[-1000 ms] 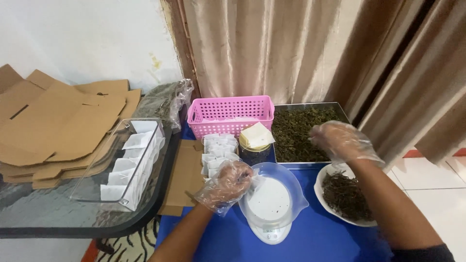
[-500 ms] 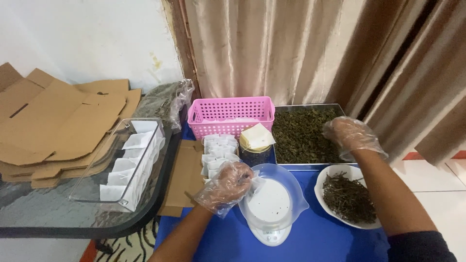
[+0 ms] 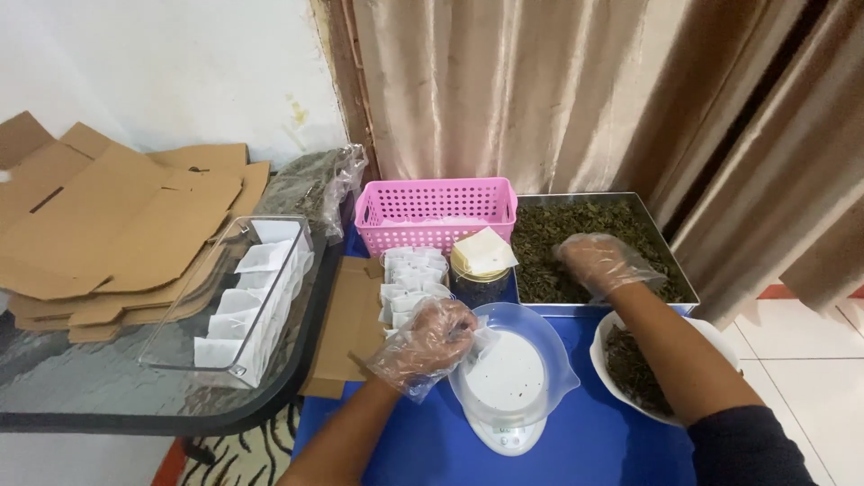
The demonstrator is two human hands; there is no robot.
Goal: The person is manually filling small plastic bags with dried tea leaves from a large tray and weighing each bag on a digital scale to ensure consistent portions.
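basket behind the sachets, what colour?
Pink, with a perforated lattice wall: basket. The head view shows it.

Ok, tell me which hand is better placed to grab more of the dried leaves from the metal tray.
Right. The right hand already rests on the dried leaves in the metal tray, while the left hand is at the clear bowl on the scale.

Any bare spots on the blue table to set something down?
Bare blue table shows between the scale and white bowl, and in front of the left hand. It is crowded behind: pink basket, jar, leaf tray under the right hand.
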